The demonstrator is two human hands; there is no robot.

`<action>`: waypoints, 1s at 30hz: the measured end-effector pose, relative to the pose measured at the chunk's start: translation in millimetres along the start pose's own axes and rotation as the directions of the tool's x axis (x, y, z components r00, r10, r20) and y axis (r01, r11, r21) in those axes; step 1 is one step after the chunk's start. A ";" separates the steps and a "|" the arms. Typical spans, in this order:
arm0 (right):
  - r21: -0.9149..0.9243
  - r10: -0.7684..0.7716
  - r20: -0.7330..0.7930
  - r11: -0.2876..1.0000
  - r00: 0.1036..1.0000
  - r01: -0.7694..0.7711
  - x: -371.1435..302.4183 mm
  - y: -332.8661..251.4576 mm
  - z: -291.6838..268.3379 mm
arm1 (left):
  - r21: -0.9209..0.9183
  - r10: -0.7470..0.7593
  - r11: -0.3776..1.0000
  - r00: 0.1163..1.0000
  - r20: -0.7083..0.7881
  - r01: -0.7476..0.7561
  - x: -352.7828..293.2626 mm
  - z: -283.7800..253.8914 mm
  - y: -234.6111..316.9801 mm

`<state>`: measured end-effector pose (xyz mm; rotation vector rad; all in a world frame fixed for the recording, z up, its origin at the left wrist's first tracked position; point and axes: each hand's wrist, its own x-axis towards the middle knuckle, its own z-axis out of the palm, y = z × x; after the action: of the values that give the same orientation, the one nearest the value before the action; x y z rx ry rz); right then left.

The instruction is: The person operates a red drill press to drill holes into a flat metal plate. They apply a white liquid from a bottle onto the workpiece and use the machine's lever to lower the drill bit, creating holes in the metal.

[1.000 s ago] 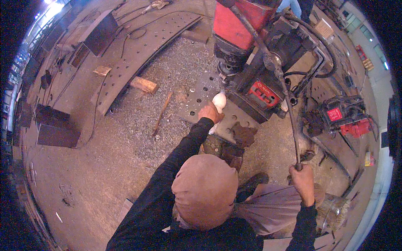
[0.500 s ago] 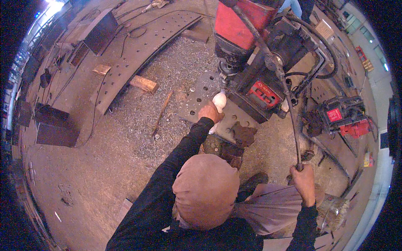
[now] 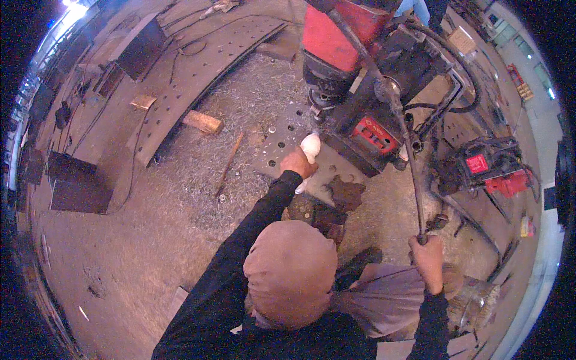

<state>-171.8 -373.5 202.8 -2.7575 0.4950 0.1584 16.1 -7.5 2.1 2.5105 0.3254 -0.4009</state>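
My left hand (image 3: 298, 162) is closed round a white plastic bottle (image 3: 310, 144), whose top points at the cutter below the spindle (image 3: 318, 108) of a red and black magnetic drill (image 3: 339, 37). Under that hand lies a steel plate (image 3: 269, 151) with a row of round holes, and the drill's base stands on it. My right hand (image 3: 427, 259) grips the lower end of the drill's long feed lever (image 3: 414, 180), which slants up to the hub. Where the cutter meets the plate is too small to make out.
A long curved steel plate (image 3: 240, 51) with holes lies at the far left, beside a wood block (image 3: 202, 122). Metal shavings (image 3: 240, 99) cover the floor between the plates. A second red and black machine (image 3: 489, 165) stands at the right. My brown-clad knee (image 3: 291, 270) rises between my arms.
The whole view has shifted slightly to the left. Both hands keep their grips, on the bottle and on the feed lever, with no clear movement against the drill.
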 end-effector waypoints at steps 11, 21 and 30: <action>0.200 0.099 -0.041 0.976 0.994 -0.089 2.8 -11.2 69.7 | -0.022 0.017 1.000 0.998 -0.066 -0.018 -6.4 3.1 -5.3; 0.542 0.050 0.234 0.822 0.971 -0.173 35.1 -155.8 190.0 | -0.002 0.021 1.000 0.999 -0.024 -0.021 -8.5 -4.2 1.2; 0.492 0.031 0.273 0.854 0.962 -0.167 55.6 -130.6 243.2 | 0.029 0.066 0.997 0.997 -0.045 -0.064 -5.7 0.0 6.0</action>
<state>-85.6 -192.4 5.1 -2.1507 0.5219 0.3487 12.7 -13.2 7.1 2.5533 0.2568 -0.3243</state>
